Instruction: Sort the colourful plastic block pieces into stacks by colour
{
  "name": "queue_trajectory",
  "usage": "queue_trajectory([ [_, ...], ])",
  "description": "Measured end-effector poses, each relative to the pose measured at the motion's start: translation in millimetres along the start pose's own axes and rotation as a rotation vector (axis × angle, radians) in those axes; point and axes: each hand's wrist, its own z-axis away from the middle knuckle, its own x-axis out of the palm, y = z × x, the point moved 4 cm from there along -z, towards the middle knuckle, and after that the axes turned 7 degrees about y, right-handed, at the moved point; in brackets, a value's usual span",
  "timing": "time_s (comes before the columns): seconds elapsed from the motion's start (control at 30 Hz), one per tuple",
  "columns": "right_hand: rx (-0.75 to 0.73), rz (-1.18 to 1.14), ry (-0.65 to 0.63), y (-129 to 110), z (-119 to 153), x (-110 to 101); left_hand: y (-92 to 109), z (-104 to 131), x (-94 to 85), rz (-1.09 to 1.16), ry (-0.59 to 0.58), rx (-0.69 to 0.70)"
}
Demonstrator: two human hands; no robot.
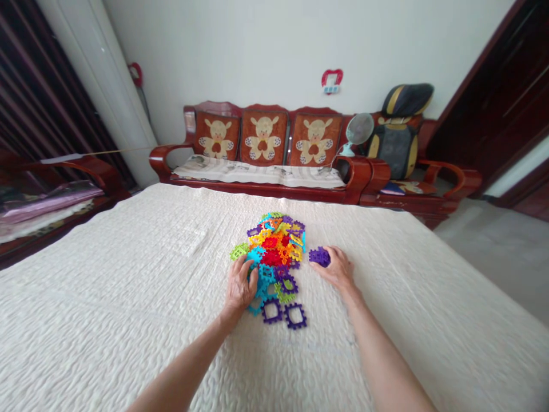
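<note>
A pile of colourful plastic interlocking tiles with toothed edges (271, 257) lies on the cream quilted cover (180, 320). My left hand (241, 286) rests at the pile's left side, over light blue tiles (266, 273); its fingers are bent and the thumb stands apart from them. To the right of the pile, my right hand (338, 268) has thumb and fingers closed around purple toothed tiles (319, 256), which look stacked or joined. Two purple square frames (295, 316) lie at the near end. A green tile (239, 251) sits beyond my left fingertips.
Behind the covered surface stands a wooden sofa (355, 183) with bear-patterned cushions (262, 137). A small fan (359, 129) and a chair with a black and tan massage cushion (392, 150) are at the right. Another wooden seat (86, 169) stands at the left.
</note>
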Motion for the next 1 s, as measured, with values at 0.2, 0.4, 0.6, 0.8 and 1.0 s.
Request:
queue_trajectory([
  [0.2,-0.03,-0.606,-0.064,-8,1,7,-1,0,0.1,-0.022,-0.025,-0.001],
  [0.4,0.097,-0.65,0.029,-17,9,18,-3,-2,0.5,-0.014,-0.035,-0.007],
  [0.6,0.042,-0.862,-0.027,-44,19,20,-5,2,-1.2,0.044,0.007,-0.06],
  [0.8,0.188,-0.771,0.099,-32,18,24,-24,-29,-1.5,0.078,0.086,-0.214],
  [1.0,0.098,-0.68,0.022,-35,16,26,-68,-106,27.8,-0.061,-0.161,-0.536],
])
